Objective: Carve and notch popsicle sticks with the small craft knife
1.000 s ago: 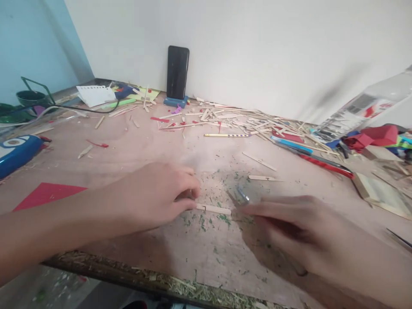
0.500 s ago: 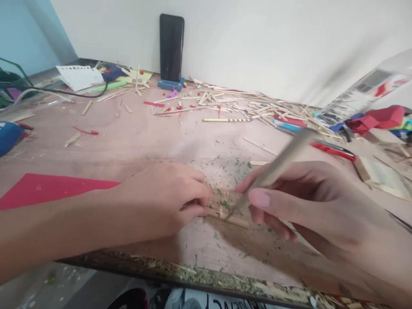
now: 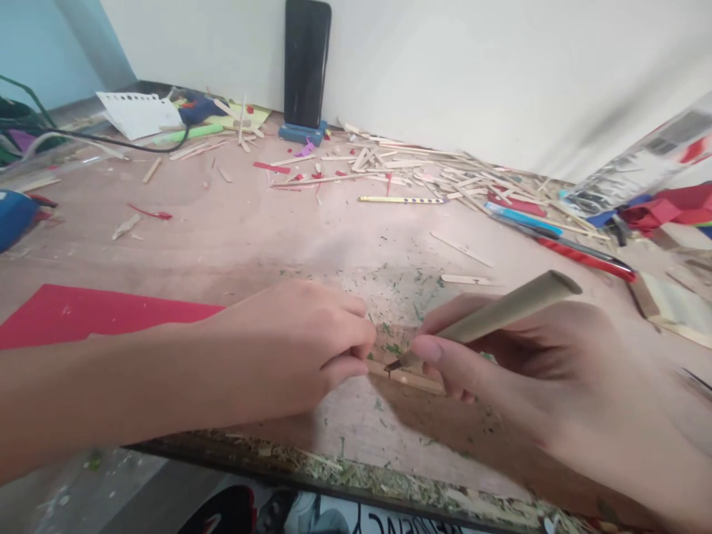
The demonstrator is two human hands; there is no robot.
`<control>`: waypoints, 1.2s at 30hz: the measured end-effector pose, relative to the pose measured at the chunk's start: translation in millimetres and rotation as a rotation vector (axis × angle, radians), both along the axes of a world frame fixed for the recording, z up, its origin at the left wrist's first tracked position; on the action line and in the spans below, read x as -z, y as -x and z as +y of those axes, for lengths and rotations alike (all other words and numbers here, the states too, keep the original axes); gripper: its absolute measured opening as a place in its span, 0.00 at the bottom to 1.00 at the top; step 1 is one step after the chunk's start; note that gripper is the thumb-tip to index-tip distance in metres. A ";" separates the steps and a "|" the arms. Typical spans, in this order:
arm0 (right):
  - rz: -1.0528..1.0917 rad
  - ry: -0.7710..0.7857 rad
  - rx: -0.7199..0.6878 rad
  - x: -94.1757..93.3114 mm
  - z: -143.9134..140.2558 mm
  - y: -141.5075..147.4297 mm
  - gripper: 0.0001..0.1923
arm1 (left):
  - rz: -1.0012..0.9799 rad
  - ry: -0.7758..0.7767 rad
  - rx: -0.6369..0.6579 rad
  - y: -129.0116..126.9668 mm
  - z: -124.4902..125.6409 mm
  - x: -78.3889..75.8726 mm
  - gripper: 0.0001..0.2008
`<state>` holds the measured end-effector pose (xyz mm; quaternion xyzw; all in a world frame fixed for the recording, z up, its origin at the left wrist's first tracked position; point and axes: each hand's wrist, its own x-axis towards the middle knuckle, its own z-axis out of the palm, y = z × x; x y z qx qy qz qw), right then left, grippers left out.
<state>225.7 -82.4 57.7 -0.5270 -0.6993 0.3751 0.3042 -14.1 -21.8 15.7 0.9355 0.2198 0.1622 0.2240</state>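
The wooden stick [image 3: 414, 380] lies between both hands, pinned by the left hand [image 3: 300, 345]. The right hand [image 3: 534, 371] grips a craft knife [image 3: 500, 315], its handle now steadier and lower than before.

A black phone [image 3: 307, 63] stands upright against the white wall at the top center. Loose wooden sticks [image 3: 400, 167] litter the table's far side. A red sheet [image 3: 83, 315] lies at left, a plastic bottle [image 3: 639, 167] at upper right.

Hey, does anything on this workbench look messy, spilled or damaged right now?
Yes. Wooden sticks and offcuts lie scattered along the back wall, and green flecks speckle the table near both hands. The table's front edge looks frayed and splintered.
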 end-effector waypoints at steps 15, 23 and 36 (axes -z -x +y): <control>-0.060 -0.036 -0.026 0.8 -2.8 -0.2 0.10 | -0.021 0.012 -0.014 -1.0 -1.3 -0.7 0.07; -0.043 -0.069 -0.016 -0.1 -1.3 1.7 0.11 | -0.001 0.046 -0.021 -1.7 -1.0 -2.1 0.08; -0.081 -0.257 -0.077 5.3 -11.0 11.5 0.03 | 0.115 0.191 -0.030 -6.5 3.1 -13.3 0.07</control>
